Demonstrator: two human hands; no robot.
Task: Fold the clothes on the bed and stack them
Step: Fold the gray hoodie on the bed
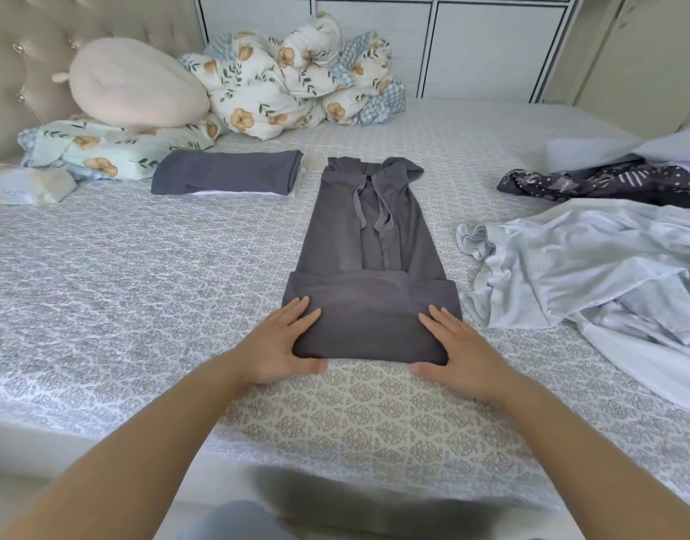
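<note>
A grey pair of trousers (368, 243) lies lengthwise in the middle of the bed (121, 267), waist and drawstrings at the far end, its near end folded over once. My left hand (281, 342) presses flat on the fold's left corner. My right hand (458, 354) lies flat on its right corner, thumb along the near edge. A folded grey garment (226, 171) rests on something white at the back left. A crumpled pale blue garment (577, 274) and a dark patterned one (604, 183) lie unfolded at the right.
A pink plush cushion (133, 85), a floral pillow (102, 148) and a bundled floral duvet (292, 77) sit at the head of the bed. A small white pack (22, 185) lies at the far left. The patterned sheet shows bare to the left of the trousers.
</note>
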